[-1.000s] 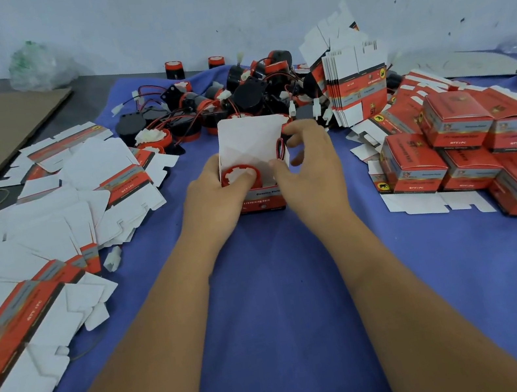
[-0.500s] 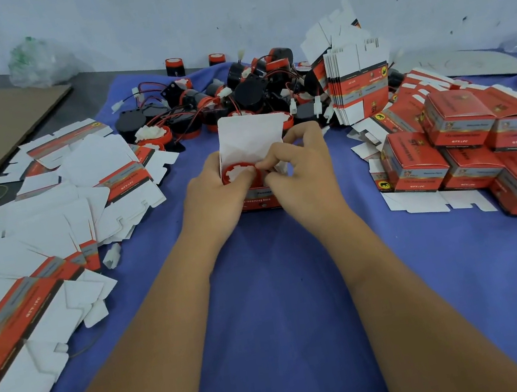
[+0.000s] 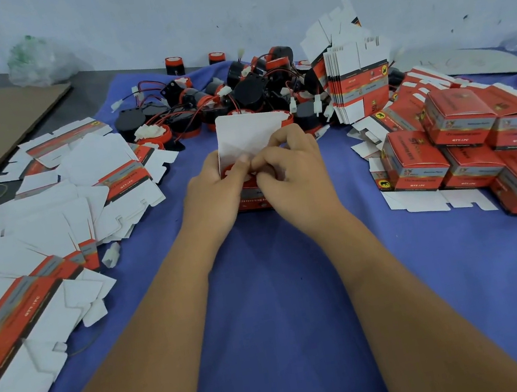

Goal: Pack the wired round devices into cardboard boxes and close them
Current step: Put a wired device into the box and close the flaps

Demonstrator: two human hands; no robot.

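L grip: left hand (image 3: pixel 215 193) curled round the left wall of the open box (image 3: pixel 252 197), centre of frame, thumb at its mouth.
R grip: right hand (image 3: pixel 294 172) fingers curled, pinching sth at the box mouth w/ thumb + forefinger; looked like the inner flap or the wire, couldn't tell which.
Device: round device (image 3: pixel 232 168) sat inside the box, only a red rim showing.
Lid: tall white lid flap (image 3: pixel 248 137) stood upright behind the fingers, not yet folded.
Step, my read: tuck wire fully under rim before folding, else lid would bulge; L hand should brace the wall.
Edges: loose devices pile (image 3: pixel 232 96) just behind the lid; closed boxes (image 3: pixel 471 155) mid right; flat blanks (image 3: pixel 46 212) left.
Open room: bare blue worktop (image 3: pixel 288 311) lower centre, between the forearms.
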